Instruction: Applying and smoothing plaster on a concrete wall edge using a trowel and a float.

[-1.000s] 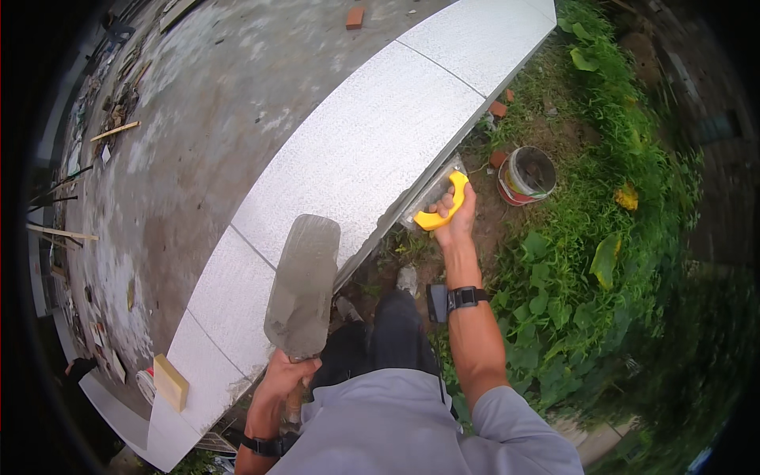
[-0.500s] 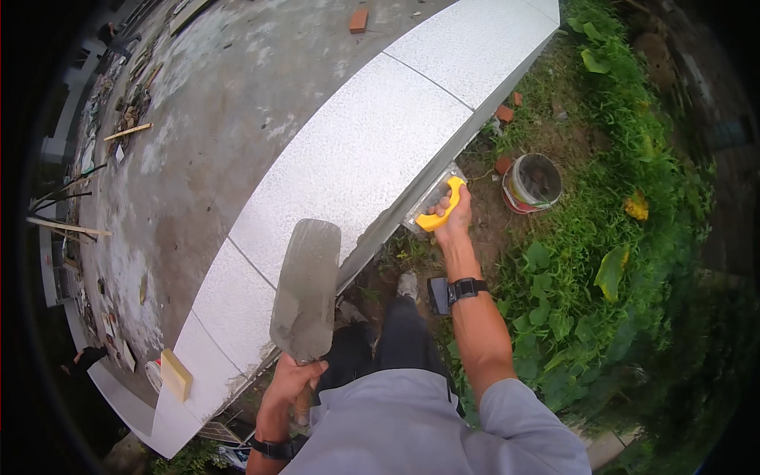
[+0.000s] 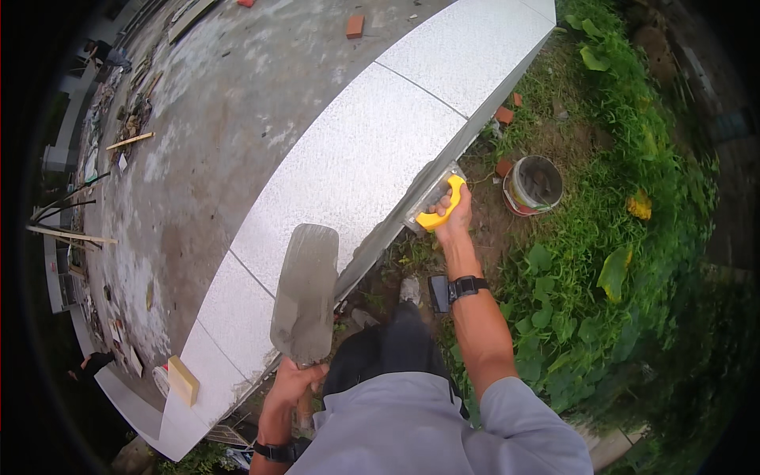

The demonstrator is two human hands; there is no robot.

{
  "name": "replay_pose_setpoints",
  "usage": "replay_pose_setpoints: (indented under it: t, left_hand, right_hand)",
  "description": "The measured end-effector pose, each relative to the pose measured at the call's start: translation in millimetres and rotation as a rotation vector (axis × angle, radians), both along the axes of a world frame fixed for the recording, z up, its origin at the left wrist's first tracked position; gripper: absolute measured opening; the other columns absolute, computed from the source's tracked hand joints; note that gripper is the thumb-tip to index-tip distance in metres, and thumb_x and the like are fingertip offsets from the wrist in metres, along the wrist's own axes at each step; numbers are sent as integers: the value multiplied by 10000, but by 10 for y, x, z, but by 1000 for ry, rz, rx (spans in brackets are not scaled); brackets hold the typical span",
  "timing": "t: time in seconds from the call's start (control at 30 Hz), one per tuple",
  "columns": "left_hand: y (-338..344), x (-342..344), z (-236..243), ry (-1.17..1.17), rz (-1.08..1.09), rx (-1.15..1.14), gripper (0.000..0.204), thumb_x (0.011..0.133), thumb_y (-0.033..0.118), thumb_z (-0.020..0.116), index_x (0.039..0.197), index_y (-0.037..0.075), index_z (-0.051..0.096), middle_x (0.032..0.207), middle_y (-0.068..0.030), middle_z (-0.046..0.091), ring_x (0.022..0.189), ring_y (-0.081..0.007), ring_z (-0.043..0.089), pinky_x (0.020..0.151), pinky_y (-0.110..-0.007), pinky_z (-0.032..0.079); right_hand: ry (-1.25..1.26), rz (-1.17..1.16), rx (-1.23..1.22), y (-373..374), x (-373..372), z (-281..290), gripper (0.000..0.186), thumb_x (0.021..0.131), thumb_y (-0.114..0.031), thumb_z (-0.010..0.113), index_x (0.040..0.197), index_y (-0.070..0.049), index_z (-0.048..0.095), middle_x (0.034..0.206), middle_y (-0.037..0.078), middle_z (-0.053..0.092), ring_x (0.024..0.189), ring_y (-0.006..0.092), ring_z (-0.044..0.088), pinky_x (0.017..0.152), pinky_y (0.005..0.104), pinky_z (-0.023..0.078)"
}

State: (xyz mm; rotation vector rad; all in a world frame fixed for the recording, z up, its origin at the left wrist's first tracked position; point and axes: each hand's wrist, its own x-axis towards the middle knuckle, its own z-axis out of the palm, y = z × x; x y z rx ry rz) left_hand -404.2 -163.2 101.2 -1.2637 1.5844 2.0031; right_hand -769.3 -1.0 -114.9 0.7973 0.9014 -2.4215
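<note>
My left hand (image 3: pixel 294 386) is closed round the wooden handle of a broad trowel (image 3: pixel 305 293) with a rounded blade. Its grey, mortar-smeared face is turned up above the pale stone capping. In my right hand (image 3: pixel 454 218) is the yellow handle of a plastering float (image 3: pixel 445 204), its flat plate set against the side of the low wall (image 3: pixel 412 194). Wet grey mortar shows along that side, just under the slab edge. White speckled slabs (image 3: pixel 372 150) with thin joints cap the wall, curving from lower left to upper right.
Right of the wall stands a mortar-stained bucket (image 3: pixel 535 187) among weeds (image 3: pixel 590 293) and broken bricks (image 3: pixel 504 115). A wood block (image 3: pixel 183 381) rests on the capping at lower left. Beyond lies a concrete yard (image 3: pixel 229 119) with a loose brick (image 3: pixel 355 27), planks and a bending person (image 3: pixel 107 55).
The view has shifted slightly. Both hands keep their holds, and the float stays against the wall side at nearly the same spot.
</note>
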Motion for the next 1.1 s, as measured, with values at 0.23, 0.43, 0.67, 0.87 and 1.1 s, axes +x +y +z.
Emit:
replay_pose_setpoints:
  t: [0.23, 0.43, 0.67, 0.87, 1.1]
  left_hand:
    - [21, -63, -33, 18, 18, 4, 227, 785, -10, 699, 975, 51, 590, 680, -12, 560, 512, -117, 516, 475, -271, 395]
    - [72, -152, -51, -54, -6, -38, 282, 744, -18, 727, 950, 66, 554, 697, -8, 542, 490, -129, 509, 457, -282, 397]
    - [112, -245, -52, -21, 15, 4, 218, 779, -18, 688, 972, 37, 603, 683, -23, 578, 510, -122, 527, 474, -275, 405]
    - [117, -226, -37, -66, -27, -38, 207, 776, -11, 704, 955, 38, 612, 707, -34, 599, 527, -122, 543, 481, -274, 416]
    - [139, -244, -16, -106, 17, -31, 218, 760, -17, 707, 935, 51, 596, 678, -19, 574, 508, -126, 531, 477, -277, 404]
  right_hand:
    - [109, 60, -91, 19, -422, 145, 343, 987, -472, 464, 880, -147, 483, 572, -35, 405, 472, 111, 385, 569, 332, 429]
    - [47, 13, 25, 23, -688, -113, 361, 972, -495, 485, 884, -144, 474, 564, -30, 404, 448, 116, 380, 549, 330, 427]
    - [30, 0, -97, 269, -881, 32, 326, 982, -466, 469, 886, -155, 460, 571, -41, 375, 457, 114, 370, 566, 330, 424]
    - [106, 42, -160, 124, -1268, -95, 347, 977, -474, 477, 878, -142, 472, 570, -38, 391, 449, 111, 368, 561, 334, 423]
    - [-9, 6, 18, 408, -1206, -132, 334, 968, -452, 518, 880, -131, 487, 579, -25, 424, 446, 121, 393, 525, 325, 422]
